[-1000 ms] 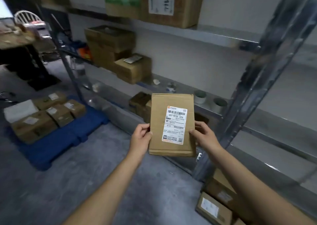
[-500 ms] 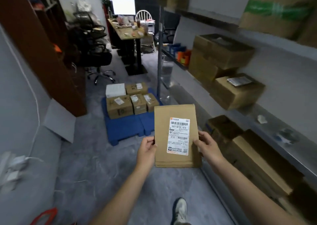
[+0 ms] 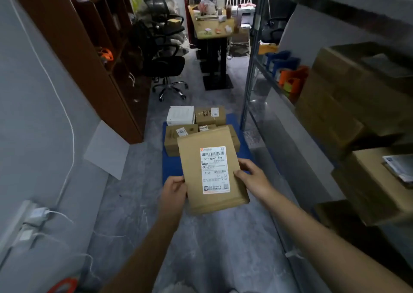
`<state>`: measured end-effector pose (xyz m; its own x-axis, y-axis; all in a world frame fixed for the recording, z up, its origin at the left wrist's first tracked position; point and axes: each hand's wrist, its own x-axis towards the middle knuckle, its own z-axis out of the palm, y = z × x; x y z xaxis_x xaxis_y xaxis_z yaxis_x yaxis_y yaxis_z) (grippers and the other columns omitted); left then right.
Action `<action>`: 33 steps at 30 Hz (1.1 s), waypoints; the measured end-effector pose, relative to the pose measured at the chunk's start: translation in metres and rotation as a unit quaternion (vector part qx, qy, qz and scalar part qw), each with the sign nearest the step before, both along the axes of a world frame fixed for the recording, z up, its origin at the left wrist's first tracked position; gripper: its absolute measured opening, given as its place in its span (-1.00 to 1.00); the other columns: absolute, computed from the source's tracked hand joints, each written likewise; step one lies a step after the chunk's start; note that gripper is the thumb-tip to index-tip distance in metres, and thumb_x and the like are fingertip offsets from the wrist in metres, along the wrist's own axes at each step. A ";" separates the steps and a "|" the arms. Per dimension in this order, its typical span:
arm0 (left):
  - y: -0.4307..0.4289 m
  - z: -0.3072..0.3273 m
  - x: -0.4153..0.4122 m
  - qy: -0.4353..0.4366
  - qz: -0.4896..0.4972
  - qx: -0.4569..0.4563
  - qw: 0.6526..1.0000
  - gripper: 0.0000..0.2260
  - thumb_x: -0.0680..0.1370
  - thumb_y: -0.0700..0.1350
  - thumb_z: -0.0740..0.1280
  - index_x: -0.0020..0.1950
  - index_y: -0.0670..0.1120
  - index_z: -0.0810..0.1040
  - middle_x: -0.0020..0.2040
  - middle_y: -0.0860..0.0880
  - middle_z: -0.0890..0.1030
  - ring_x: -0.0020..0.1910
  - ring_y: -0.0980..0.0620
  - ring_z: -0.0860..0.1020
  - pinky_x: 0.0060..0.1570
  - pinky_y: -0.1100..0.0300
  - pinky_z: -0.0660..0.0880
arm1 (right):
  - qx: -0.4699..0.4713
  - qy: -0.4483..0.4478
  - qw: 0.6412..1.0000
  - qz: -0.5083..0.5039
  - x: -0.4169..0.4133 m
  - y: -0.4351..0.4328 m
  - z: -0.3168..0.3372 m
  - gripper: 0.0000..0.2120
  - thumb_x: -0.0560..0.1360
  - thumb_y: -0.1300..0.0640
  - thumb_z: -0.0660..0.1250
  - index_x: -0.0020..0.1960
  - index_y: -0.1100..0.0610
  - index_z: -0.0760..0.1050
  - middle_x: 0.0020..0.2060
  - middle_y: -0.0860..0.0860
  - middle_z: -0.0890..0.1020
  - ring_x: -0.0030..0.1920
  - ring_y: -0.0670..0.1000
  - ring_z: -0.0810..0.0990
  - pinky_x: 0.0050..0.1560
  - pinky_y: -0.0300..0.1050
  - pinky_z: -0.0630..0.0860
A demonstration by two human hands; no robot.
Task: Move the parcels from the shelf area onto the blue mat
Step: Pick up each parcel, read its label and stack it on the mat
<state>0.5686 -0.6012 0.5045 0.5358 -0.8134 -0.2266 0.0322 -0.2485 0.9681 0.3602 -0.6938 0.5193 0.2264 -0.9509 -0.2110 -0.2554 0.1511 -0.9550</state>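
My left hand [image 3: 176, 188] pinches the lower left edge of the flat brown cardboard parcel with a white shipping label [image 3: 192, 158], thumb on the face. My right hand [image 3: 250, 175] grips the right edge, thumb laid over the front. Both hands are closed on it. The parcel is in the air between them, label towards me, its top leaning slightly to 11 o'clock.

At 12 o'clock, past the parcel, the blue mat [image 3: 171, 167] lies on the grey floor [image 3: 201, 248]. A low brown cardboard box [image 3: 173, 143] sits on it nearest me, with a white box [image 3: 180, 115] and another brown labelled box [image 3: 210, 116] behind. Bare blue shows only on the near strip. At 3 o'clock the metal shelf upright [image 3: 250, 69] stands just beside the mat, with large cardboard cartons [image 3: 335, 114] stacked on the shelving.

The risks, as I judge them:
- I hold the parcel by its edges only, so it could slip or swing if I let one side go early.
- If I set it down too far forward, it would ride up on the nearest box and sit crooked.
- If I set it down too short, it would hang off the mat onto the floor.
- A swing to the right could clip the upright.
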 end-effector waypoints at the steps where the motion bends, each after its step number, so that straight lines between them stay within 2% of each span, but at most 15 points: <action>1: -0.010 -0.003 0.002 0.006 0.023 0.001 1.000 -0.91 0.53 -0.28 0.32 -0.09 -0.10 0.54 -0.21 0.07 0.65 -0.24 0.09 0.58 -0.25 0.19 0.53 | 0.009 -0.002 1.000 0.014 0.006 -0.016 -0.002 -0.70 0.53 0.21 0.31 0.19 -0.07 0.52 0.11 -0.14 0.59 0.16 -0.13 0.53 0.13 -0.21 0.43; 5: -0.052 -0.018 0.013 0.020 0.082 -0.010 0.996 -0.85 0.53 -0.27 0.30 -0.22 -0.08 0.47 -0.39 0.15 0.52 -0.37 0.22 0.49 -0.26 0.12 0.48 | 0.024 0.000 0.998 0.060 0.035 -0.078 -0.009 -0.72 0.54 0.21 0.31 0.22 0.00 0.49 0.08 -0.11 0.58 0.15 -0.10 0.54 -0.03 -0.27 0.44; 8: -0.088 -0.032 0.029 0.045 0.102 -0.001 0.994 -0.82 0.55 -0.22 0.31 -0.24 -0.03 0.48 -0.40 0.18 0.53 -0.36 0.27 0.52 -0.21 0.12 0.54 | 0.025 0.027 0.996 0.082 0.061 -0.127 -0.015 -0.72 0.54 0.20 0.33 0.24 0.06 0.49 0.12 -0.05 0.58 0.15 -0.08 0.54 -0.05 -0.29 0.43; 11: -0.132 -0.047 0.053 0.056 0.122 0.005 0.991 -0.70 0.56 -0.22 0.30 -0.34 0.06 0.51 -0.42 0.19 0.53 -0.37 0.29 0.53 -0.25 0.19 0.56 | 0.028 0.051 0.993 0.103 0.093 -0.181 -0.024 -0.71 0.54 0.18 0.32 0.25 0.03 0.49 0.12 -0.05 0.56 0.11 -0.07 0.53 -0.12 -0.32 0.42; 14: -0.179 -0.069 0.082 0.085 0.169 0.025 0.982 -0.79 0.54 -0.23 0.33 -0.28 -0.04 0.48 -0.41 0.16 0.54 -0.29 0.18 0.56 -0.27 0.18 0.59 | 0.021 0.091 0.987 0.130 0.134 -0.237 -0.036 -0.69 0.55 0.19 0.32 0.29 0.05 0.47 0.11 0.00 0.53 0.10 0.00 0.53 0.00 -0.23 0.45; 17: -0.226 -0.091 0.117 0.112 0.207 0.056 0.970 -0.76 0.52 -0.27 0.33 -0.31 -0.07 0.41 -0.32 -0.04 0.50 -0.27 0.07 0.51 -0.19 0.06 0.62 | 0.017 0.137 0.977 0.165 0.180 -0.293 -0.051 -0.69 0.55 0.23 0.33 0.28 0.10 0.47 0.05 0.07 0.49 0.04 0.03 0.50 0.08 -0.09 0.46; 19: -0.254 -0.106 0.143 0.138 0.226 0.087 0.960 -0.80 0.52 -0.27 0.35 -0.26 -0.13 0.40 -0.24 -0.11 0.50 -0.19 0.01 0.54 -0.16 0.05 0.63 | 0.024 0.158 0.969 0.188 0.211 -0.329 -0.065 -0.73 0.53 0.27 0.35 0.21 0.14 0.50 -0.05 0.04 0.49 -0.01 0.02 0.50 0.00 -0.13 0.48; 21: -0.279 -0.121 0.169 0.157 0.238 0.113 0.952 -0.84 0.54 -0.23 0.36 -0.19 -0.16 0.43 -0.15 -0.14 0.54 -0.10 -0.01 0.59 -0.21 0.12 0.63 | 0.030 0.170 0.961 0.215 0.242 -0.364 -0.081 -0.76 0.52 0.27 0.36 0.18 0.16 0.51 -0.14 -0.04 0.49 -0.06 -0.01 0.50 -0.18 -0.28 0.46; 24: -0.318 -0.145 0.203 0.169 0.247 0.130 0.945 -0.90 0.55 -0.21 0.37 -0.07 -0.19 0.47 -0.01 -0.20 0.58 -0.02 -0.05 0.61 -0.14 0.07 0.64 | 0.019 0.185 0.953 0.241 0.284 -0.415 -0.110 -0.75 0.51 0.24 0.38 0.18 0.10 0.52 -0.19 -0.18 0.46 -0.16 -0.17 0.47 -0.24 -0.33 0.36; 27: -0.357 -0.176 0.224 0.193 0.260 0.144 0.935 -0.80 0.55 -0.19 0.38 0.13 -0.19 0.47 0.06 -0.16 0.58 0.05 -0.07 0.61 -0.03 -0.06 0.64 | 0.003 0.188 0.949 0.252 0.316 -0.455 -0.150 -0.74 0.51 0.23 0.37 0.18 0.03 0.52 -0.20 -0.21 0.45 -0.20 -0.26 0.46 -0.29 -0.43 0.33; 29: -0.377 -0.209 0.230 0.220 0.286 0.160 0.919 -0.73 0.54 -0.18 0.40 0.21 -0.18 0.46 0.09 -0.12 0.58 0.07 -0.05 0.61 -0.03 -0.06 0.64 | 0.002 0.192 0.944 0.267 0.331 -0.473 -0.190 -0.75 0.52 0.23 0.35 0.17 0.02 0.52 -0.15 -0.24 0.44 -0.18 -0.30 0.48 -0.28 -0.50 0.35; 31: -0.391 -0.252 0.232 0.239 0.315 0.173 0.902 -0.73 0.54 -0.18 0.41 0.20 -0.17 0.47 0.09 -0.12 0.59 0.07 -0.05 0.62 -0.04 -0.06 0.64 | 0.004 0.197 0.939 0.280 0.342 -0.489 -0.241 -0.74 0.53 0.24 0.33 0.20 0.06 0.52 -0.06 -0.17 0.48 -0.08 -0.23 0.49 -0.14 -0.43 0.40; 33: -0.403 -0.300 0.231 0.245 0.333 0.189 0.891 -0.77 0.53 -0.22 0.40 0.15 -0.18 0.47 0.08 -0.15 0.58 0.08 -0.09 0.62 -0.04 -0.08 0.64 | 0.014 0.217 0.928 0.304 0.349 -0.502 -0.297 -0.72 0.54 0.24 0.33 0.24 0.09 0.51 0.03 0.02 0.51 0.01 -0.03 0.52 -0.06 -0.25 0.43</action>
